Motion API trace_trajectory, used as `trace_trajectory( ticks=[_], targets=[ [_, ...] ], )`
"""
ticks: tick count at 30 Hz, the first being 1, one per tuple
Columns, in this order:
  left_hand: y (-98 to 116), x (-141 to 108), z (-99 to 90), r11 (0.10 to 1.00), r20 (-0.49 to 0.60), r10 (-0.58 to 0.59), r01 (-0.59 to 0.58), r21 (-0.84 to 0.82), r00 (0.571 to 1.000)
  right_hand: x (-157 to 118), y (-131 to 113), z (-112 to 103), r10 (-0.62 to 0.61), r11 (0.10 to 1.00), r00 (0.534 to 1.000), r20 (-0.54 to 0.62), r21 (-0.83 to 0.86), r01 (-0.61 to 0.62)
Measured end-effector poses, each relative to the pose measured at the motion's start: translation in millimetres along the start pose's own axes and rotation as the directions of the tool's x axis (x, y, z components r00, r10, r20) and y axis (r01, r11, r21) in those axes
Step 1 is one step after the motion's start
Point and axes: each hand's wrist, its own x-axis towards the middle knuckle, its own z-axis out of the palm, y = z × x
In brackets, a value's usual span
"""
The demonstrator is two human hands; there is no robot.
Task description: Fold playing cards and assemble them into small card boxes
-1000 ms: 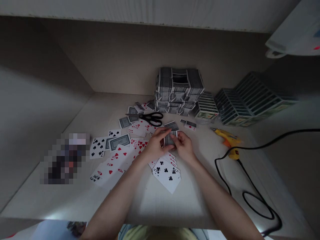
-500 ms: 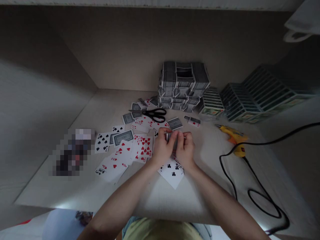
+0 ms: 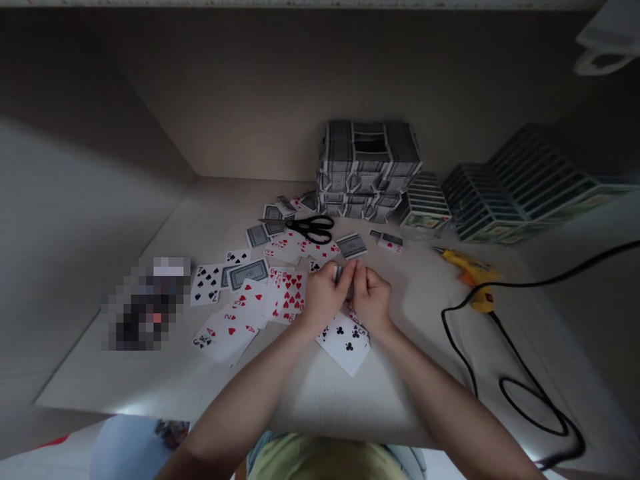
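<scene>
My left hand point(image 3: 323, 297) and my right hand point(image 3: 373, 298) meet at the thumbs over the middle of the table. Between them they grip a playing card, its patterned back partly showing at the left fingers; most of it is hidden. Below the hands lies a five of clubs point(image 3: 345, 343) on other cards. To the left, face-up cards such as the ten of hearts point(image 3: 293, 293) and a seven of spades point(image 3: 205, 285) overlap with face-down ones point(image 3: 247, 274). Black-handled scissors point(image 3: 305, 227) rest on cards beyond my left hand.
Behind the cards stands a box-like structure of folded cards point(image 3: 370, 170). Stacked green-edged pieces point(image 3: 525, 187) are at the back right. A yellow glue gun point(image 3: 470, 270) lies right, its black cord point(image 3: 520, 287) looping forward. A pixelated object point(image 3: 150, 307) sits at the left.
The whole view has shifted slightly. Both hands stay together around the card, with almost no visible movement of the fingers.
</scene>
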Motion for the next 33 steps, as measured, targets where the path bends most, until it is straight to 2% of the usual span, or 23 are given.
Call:
trace_trajectory(
  ticks=[5, 10, 13, 16, 19, 22, 26, 29, 33],
  targets=[
    [-3, 3, 1.5, 0.996, 0.049, -0.03, 0.034, -0.082, 0.998, 4, 1, 0, 0.075, 0.996, 0.997, -0.026, 0.048, -0.074],
    [-5, 4, 0.3, 0.998, 0.075, 0.036, -0.039, 0.042, 0.997, 6, 4, 0, 0.019, 0.999, 1.0, -0.006, -0.028, -0.019],
    [-4, 4, -1.5, 0.998, 0.088, 0.039, -0.044, 0.05, 0.995, 7, 3, -1, 0.016, 1.0, 1.0, 0.003, -0.014, -0.016],
    [-2, 4, -1.1, 0.997, 0.091, -0.032, 0.038, -0.065, 0.995, 8, -2, -2, 0.065, 0.994, 0.997, 0.043, 0.084, -0.069],
    [0, 2, 0.5, 0.955, 0.166, -0.145, 0.182, -0.234, 0.975, 8, -9, -3, 0.145, 0.968, 0.983, 0.115, 0.191, -0.165],
    [0, 2, -0.6, 0.928, 0.218, -0.184, 0.242, -0.284, 0.958, 13, -9, -5, 0.163, 0.953, 0.977, 0.135, 0.236, -0.191],
    [-5, 8, -8.8, 0.937, 0.169, -0.174, 0.216, -0.274, 0.97, 32, 4, -13, 0.198, 0.93, 0.976, 0.092, 0.296, -0.216],
    [-13, 18, -17.9, 0.963, 0.115, -0.141, 0.163, -0.215, 0.983, 46, 15, -20, 0.198, 0.93, 0.972, 0.126, 0.29, -0.227],
    [-20, 30, -33.5, 0.994, 0.22, -0.061, 0.08, -0.077, 0.974, 50, 20, -22, 0.213, 0.946, 0.964, 0.16, 0.212, -0.244]
  ],
)
